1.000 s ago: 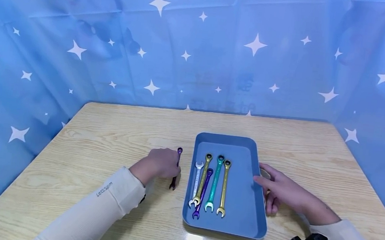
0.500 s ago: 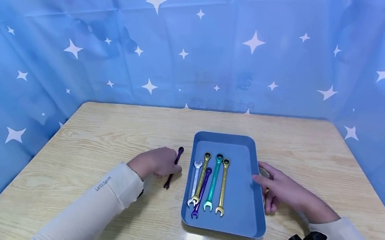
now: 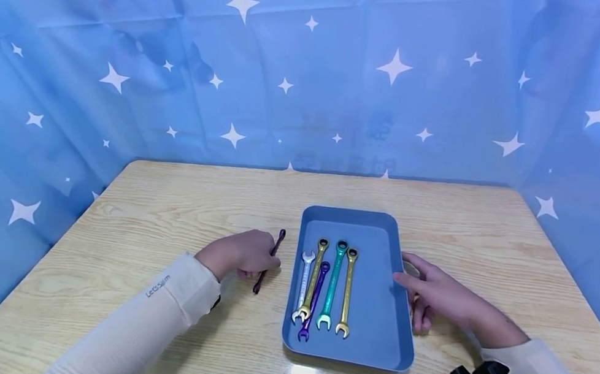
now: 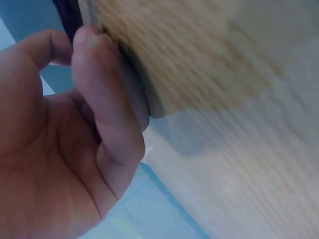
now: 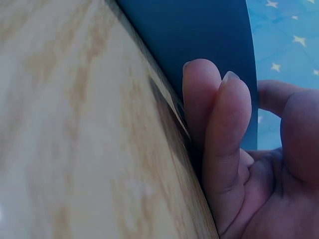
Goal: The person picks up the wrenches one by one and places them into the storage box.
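Observation:
My left hand [image 3: 248, 252] pinches a dark purple combination wrench [image 3: 277, 244] on the table just left of the tray. The wrench slants, its upper end leaning toward the tray, and its middle is hidden by the fingers. In the left wrist view only a dark strip of the wrench [image 4: 69, 17] shows beyond the fingertips. My right hand [image 3: 440, 295] holds the right side of the blue-grey tray [image 3: 376, 319], thumb over the rim and other fingers outside. In the right wrist view, fingertips [image 5: 202, 82] press against the tray's outer wall [image 5: 199, 35].
Inside the tray's left half lie a silver wrench [image 3: 304, 280], two gold wrenches, a purple wrench [image 3: 322, 279] and a green wrench [image 3: 333, 283]. One gold wrench [image 3: 315, 275] crosses the purple one. A starry blue curtain [image 3: 311, 89] hangs behind the wooden table [image 3: 193, 199].
The wrench in my left hand has turned from nearly upright in the head view to a slant, its lower end swinging left. My right hand and the tray stay in place.

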Demonstrator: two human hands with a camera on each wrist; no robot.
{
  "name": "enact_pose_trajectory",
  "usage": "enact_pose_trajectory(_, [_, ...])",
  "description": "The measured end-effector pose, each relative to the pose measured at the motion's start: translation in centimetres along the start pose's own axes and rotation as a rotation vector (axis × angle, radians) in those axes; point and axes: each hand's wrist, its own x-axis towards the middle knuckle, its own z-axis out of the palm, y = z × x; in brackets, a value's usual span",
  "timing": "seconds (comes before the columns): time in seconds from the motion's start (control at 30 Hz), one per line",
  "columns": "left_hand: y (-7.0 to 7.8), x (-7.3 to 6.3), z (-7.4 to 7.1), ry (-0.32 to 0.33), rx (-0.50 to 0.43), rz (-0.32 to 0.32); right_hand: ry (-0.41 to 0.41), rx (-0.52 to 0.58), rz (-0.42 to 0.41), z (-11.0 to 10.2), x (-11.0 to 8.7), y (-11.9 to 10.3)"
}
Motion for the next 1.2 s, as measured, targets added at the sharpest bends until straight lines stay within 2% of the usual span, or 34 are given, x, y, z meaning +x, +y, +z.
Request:
enact_pose_trajectory(0.2, [-0.7,-0.1,0.2,0.009,-0.078,0.023,-0.001,0.007,0.002,0.0,0.0,0.0])
enact_pose_trajectory(0.33, [-1.0,-0.2,0.2,-0.021,-0.144,0.039,-0.005,0.011,0.004,0.1,0.0,0.0])
enact_pose_trajectory(0.47, [-1.4,-0.4,0.0,-0.038,-0.119,0.071,-0.005,0.014,0.005,0.1,0.0,0.0])
enact_pose_trajectory(0.6, [-1.5,-0.6,-0.1,-0.020,-0.090,0.105,-0.004,0.014,0.006,0.1,0.0,0.0])
enact_pose_trajectory(0.8, [-1.6,-1.1,0.1,0.091,-0.100,0.119,-0.005,0.012,0.010,0.1,0.0,-0.2])
enact_pose_trajectory(0.93, [-1.4,-1.4,0.1,0.176,-0.086,0.158,0.003,0.008,0.012,0.0,-0.1,-0.2])
enact_pose_trajectory(1.2, [-0.8,-2.1,-0.2,0.294,-0.117,0.193,0.004,0.002,0.012,0.0,-0.1,-0.1])
